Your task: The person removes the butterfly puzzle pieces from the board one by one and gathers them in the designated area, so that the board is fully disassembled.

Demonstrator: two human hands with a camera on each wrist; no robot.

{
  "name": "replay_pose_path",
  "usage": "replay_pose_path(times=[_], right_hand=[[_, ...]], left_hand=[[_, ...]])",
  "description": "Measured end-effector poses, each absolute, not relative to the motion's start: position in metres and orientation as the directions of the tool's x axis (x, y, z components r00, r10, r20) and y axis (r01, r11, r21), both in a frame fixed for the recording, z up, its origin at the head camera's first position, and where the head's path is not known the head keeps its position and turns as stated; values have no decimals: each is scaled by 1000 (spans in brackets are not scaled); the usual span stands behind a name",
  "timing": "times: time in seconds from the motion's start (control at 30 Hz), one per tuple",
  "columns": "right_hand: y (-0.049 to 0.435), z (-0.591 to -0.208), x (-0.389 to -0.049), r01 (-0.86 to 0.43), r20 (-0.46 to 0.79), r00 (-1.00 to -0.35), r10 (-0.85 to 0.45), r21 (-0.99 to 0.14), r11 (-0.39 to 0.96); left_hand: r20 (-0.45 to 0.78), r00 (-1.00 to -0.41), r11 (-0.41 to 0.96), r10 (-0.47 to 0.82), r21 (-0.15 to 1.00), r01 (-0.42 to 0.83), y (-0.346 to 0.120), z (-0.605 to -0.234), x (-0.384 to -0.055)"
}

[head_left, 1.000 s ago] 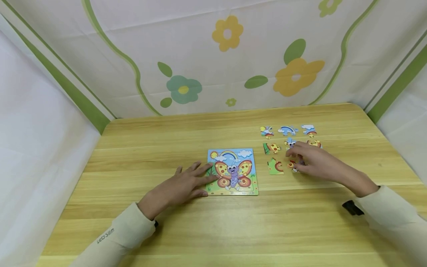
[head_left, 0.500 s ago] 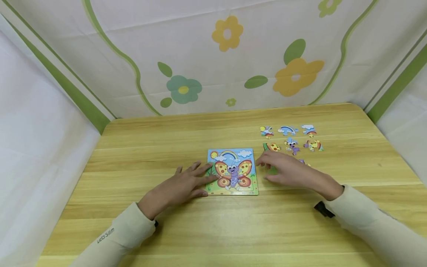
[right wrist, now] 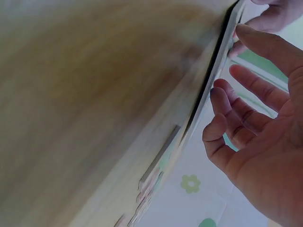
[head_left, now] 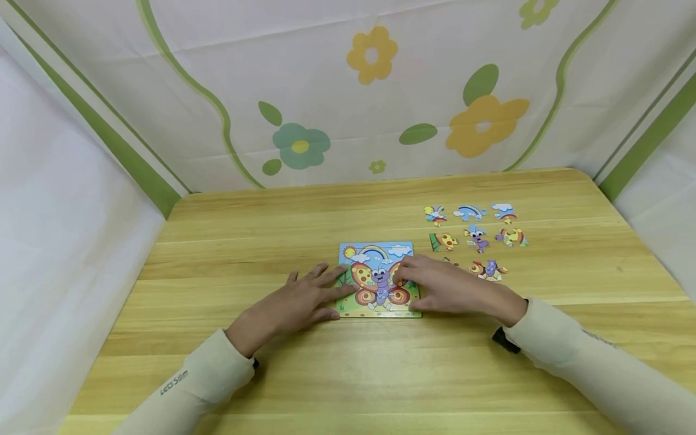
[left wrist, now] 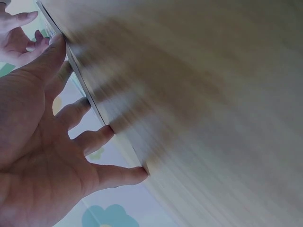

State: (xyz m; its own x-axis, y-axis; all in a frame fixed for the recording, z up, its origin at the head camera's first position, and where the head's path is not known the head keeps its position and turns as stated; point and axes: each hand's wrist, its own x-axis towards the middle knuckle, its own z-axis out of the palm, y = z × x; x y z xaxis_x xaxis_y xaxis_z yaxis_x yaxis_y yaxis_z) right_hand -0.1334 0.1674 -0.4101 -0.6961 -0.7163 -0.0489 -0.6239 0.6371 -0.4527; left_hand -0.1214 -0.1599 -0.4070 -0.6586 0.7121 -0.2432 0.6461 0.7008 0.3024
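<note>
A square puzzle board (head_left: 375,248) printed with a purple butterfly, a sun and a rainbow lies flat on the wooden table (head_left: 337,380). My left hand (head_left: 296,305) rests at the board's left side with its fingers spread and straight; in the left wrist view its fingertips (left wrist: 106,130) touch the board and tabletop. Over the board's right part is my right hand (head_left: 457,287), its fingers loosely bent. The right wrist view shows that hand (right wrist: 265,127) with thumb and fingers apart and nothing visible between them, close to the board's edge.
Right of the board lie several loose puzzle pieces in rows, among them a rainbow piece (head_left: 470,212), a butterfly-head piece (head_left: 476,238) and a purple-bodied piece (head_left: 489,270). My right hand hides most of a green piece. Flowered cloth (head_left: 337,90) hangs behind the table.
My right hand has moved left from the loose pieces to the board's right part, uncovering the purple-bodied piece. The left hand and the board have stayed in place.
</note>
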Motion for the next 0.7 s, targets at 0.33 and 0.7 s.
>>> replay_pose_path(times=[0.33, 0.7], right_hand=[[163, -412, -134, -629, -67, -680, -730, -457, 629], [161, -410, -132, -620, -80, -690, -720, -449, 644]], left_hand=[[-245, -664, 706, 707, 301, 641, -160, -406, -121], [-265, -663, 714, 700, 298, 633, -160, -405, -121]])
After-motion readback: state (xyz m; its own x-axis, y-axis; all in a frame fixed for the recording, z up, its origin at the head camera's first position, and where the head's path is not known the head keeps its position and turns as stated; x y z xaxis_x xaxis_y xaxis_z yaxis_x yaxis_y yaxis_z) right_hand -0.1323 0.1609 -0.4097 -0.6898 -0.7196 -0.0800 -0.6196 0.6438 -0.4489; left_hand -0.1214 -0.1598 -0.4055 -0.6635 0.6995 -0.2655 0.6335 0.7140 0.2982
